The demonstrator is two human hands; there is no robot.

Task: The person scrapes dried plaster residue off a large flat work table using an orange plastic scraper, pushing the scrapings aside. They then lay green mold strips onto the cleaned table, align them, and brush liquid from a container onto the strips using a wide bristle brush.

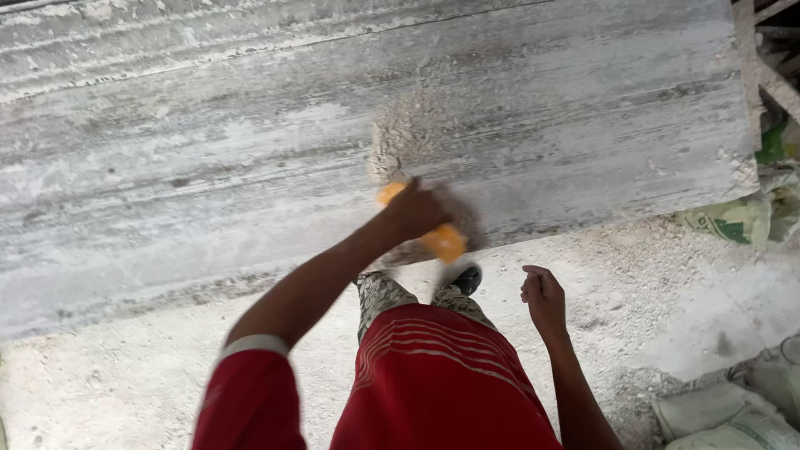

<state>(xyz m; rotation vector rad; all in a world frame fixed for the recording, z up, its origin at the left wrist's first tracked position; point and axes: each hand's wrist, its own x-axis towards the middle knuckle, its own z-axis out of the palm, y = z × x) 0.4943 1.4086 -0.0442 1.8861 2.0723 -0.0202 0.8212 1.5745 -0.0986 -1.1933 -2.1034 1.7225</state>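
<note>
One stone slab (208, 167), grey-white, streaked, dusty, filling the upper two thirds of the frame from left edge to near the right edge. Pale gritty floor (650, 292) across the lower frame, strewn with crumbs and dust. Red shirt (433, 383) with thin pale stripes, bottom centre. Woven sacks (725, 412), bottom right corner; another sack (733, 218), green-marked, at right edge beside the slab's end. Left hand (414, 210), centre of frame, closed around an orange block (442, 240), pressed on the slab's near edge, orange showing at both sides of the fist. Patch of loose powder (400, 137) just above that hand. Right hand (542, 296), lower right of centre, loosely curled, holding nothing, clear of the slab. Dark shoe (467, 279) just below the block.
</note>
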